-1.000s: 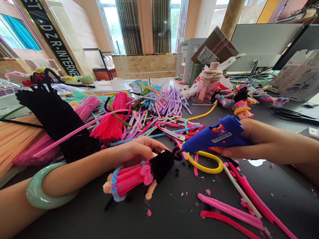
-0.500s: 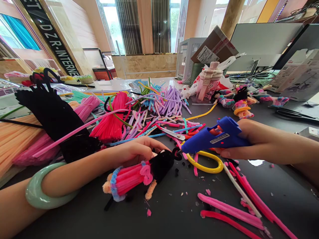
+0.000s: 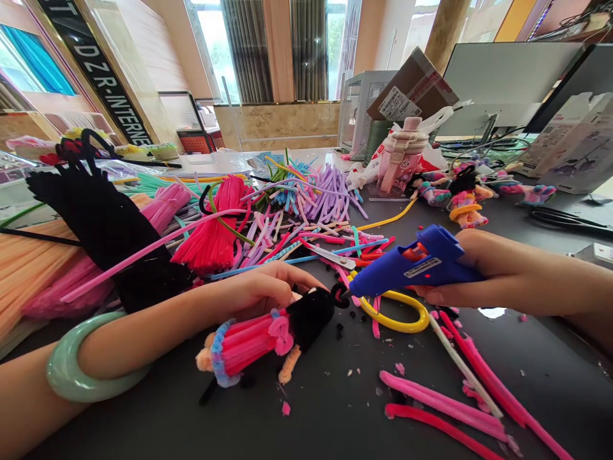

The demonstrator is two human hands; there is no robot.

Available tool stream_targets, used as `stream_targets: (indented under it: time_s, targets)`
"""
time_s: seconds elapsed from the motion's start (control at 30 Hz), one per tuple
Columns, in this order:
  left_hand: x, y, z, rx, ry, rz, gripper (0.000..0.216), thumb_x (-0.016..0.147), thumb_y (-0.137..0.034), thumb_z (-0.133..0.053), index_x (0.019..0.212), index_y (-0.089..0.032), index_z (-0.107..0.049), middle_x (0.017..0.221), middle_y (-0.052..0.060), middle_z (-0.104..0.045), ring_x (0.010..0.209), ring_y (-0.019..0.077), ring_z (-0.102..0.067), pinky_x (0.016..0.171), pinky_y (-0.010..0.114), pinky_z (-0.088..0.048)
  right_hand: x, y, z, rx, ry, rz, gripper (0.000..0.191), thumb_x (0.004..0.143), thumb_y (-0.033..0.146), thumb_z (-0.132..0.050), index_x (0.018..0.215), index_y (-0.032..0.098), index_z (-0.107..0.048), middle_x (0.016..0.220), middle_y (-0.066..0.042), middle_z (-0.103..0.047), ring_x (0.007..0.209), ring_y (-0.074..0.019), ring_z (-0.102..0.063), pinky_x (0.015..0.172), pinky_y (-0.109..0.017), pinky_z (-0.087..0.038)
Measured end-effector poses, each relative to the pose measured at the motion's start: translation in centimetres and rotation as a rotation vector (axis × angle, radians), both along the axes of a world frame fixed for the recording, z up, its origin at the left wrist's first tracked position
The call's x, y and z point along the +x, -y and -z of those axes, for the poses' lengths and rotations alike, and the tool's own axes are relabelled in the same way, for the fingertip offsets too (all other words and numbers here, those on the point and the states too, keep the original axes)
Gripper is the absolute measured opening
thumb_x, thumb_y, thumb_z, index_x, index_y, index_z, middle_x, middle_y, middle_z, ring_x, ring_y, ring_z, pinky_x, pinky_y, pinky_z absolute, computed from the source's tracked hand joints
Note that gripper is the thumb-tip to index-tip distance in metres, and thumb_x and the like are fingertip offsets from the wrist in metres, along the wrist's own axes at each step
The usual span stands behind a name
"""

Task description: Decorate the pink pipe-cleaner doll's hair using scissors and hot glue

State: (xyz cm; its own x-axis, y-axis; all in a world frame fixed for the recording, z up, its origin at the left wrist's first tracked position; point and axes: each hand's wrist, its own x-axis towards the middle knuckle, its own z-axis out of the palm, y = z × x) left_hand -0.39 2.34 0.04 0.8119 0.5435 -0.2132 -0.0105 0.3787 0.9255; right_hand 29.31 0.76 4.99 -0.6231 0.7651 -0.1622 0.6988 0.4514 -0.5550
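Note:
A pipe-cleaner doll [image 3: 251, 345] lies on its side, with black hair, a pink dress edged in blue and peach limbs. My left hand [image 3: 271, 284] is closed around its upper part from behind; the fingertips are partly hidden by the black hair. A small black loop [image 3: 340, 296] sticks out from the top of the head. My right hand [image 3: 483, 268] grips a blue glue gun [image 3: 412, 263], whose nozzle points left and meets the black loop. Under the gun lie scissors [image 3: 421, 319] with yellow handles.
Bundles of pipe cleaners, black [image 3: 110, 223], red [image 3: 215, 223] and purple [image 3: 330, 195], crowd the table beyond my hands. Loose pink stems [image 3: 445, 406] lie at front right. A pink bottle [image 3: 400, 160] and finished dolls [image 3: 464, 198] stand farther back, near monitors.
Almost nothing differs. The glue gun's nozzle stays at the black loop, and both hands hold nearly the same position.

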Motion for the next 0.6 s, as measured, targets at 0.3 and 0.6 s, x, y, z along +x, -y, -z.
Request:
stream_targets:
  time_s: [0.3, 0.6]
  targets:
    - [-0.12, 0.00, -0.04, 0.006, -0.014, -0.008, 0.044, 0.058, -0.007, -0.054, 0.098, -0.012, -0.071, 0.082, 0.003, -0.072, 0.070, 0.0143, -0.065, 0.063, 0.019, -0.048, -0.08, 0.05, -0.39, -0.013, 0.034, 0.011, 0.046, 0.076, 0.064, -0.048, 0.062, 0.021, -0.051, 0.057, 0.001, -0.045, 0.051, -0.0134, -0.038, 0.047, -0.028, -0.027]
    - [-0.07, -0.05, -0.02, -0.003, -0.019, 0.000, 0.045, 0.056, -0.007, -0.054, 0.097, -0.012, -0.071, 0.081, 0.002, -0.072, 0.070, 0.0133, -0.064, 0.064, 0.018, -0.049, -0.16, 0.42, -0.53, 0.036, 0.032, 0.065, 0.048, 0.073, 0.066, -0.050, 0.062, 0.020, -0.053, 0.059, -0.001, -0.050, 0.054, -0.0150, -0.042, 0.049, -0.028, -0.032]
